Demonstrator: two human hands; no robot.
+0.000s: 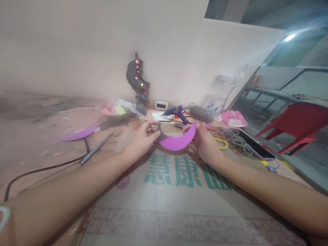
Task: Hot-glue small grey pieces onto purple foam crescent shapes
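Observation:
Between both hands, above the printed cardboard, is a purple crescent cutout (176,141) with a dark grey part at its left end. My left hand (148,135) is closed on that grey end, thumb on top. At the other side my right hand (203,141) pinches the crescent's purple right tip. A blue glue gun (179,113) rests just beyond the crescent. Close to my right hand lie yellow-handled scissors (222,143), partly covered by cord. A second purple piece (79,133) sits at the left of the table.
Printed cardboard (159,201) covers the near table. A dark crescent ornament (134,77) with coloured beads is at the wall, beside a small digital clock (161,105). Grey cord (239,141), a phone (253,145) and a plastic jar (220,94) are rightward; a black cable (46,167) runs left.

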